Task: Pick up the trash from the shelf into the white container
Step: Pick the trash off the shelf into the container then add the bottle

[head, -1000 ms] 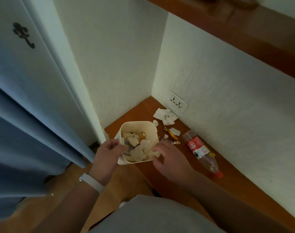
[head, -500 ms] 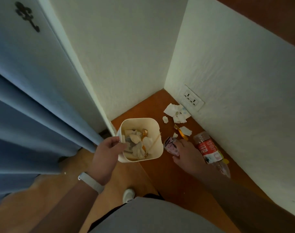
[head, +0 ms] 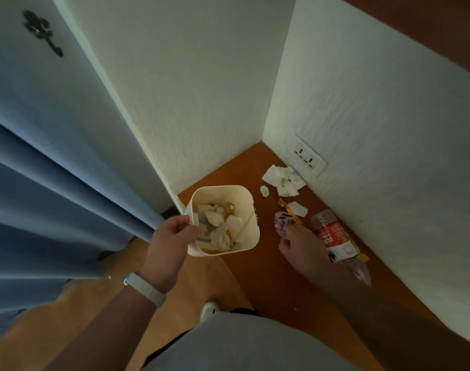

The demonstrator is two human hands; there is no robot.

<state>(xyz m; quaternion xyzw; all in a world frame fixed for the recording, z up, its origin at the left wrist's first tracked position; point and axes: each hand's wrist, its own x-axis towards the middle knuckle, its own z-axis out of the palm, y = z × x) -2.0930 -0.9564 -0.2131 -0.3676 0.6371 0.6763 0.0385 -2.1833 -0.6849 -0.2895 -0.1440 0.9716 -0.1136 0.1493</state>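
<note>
Trash pick-up, hand on the wrapper

Trash lies on the brown shelf (head: 263, 263), most of it near the back corner where the two white walls meet. The left hand (head: 167, 250) is closed on the rim of the white container (head: 248, 210), thumb inside and fingers outside. It holds the container in the air at the shelf's left edge, mouth up, right next to the mess. I think that is so each bit of trash has only a short trip. The container already has crumpled paper and some orange bits in it.

The right hand (head: 302, 243) reaches onto the shelf. Its fingertips are pinched on a crinkly purple and white wrapper (head: 282, 223), and the rest of the hand is loosely curled. I cannot tell if the wrapper is off the shelf yet.

More trash is waiting. A plastic bottle (head: 332, 236) with a red label lies on its side along the right wall, just beside the right hand. An orange wrapper (head: 287, 207) and a small white scrap (head: 298, 208) sit just behind the fingers. A pile of crumpled tissue (head: 282, 179) sits in the back corner under the wall socket (head: 307, 158), with one little paper ball (head: 265, 190) next to it.

The job looks about half done
</note>
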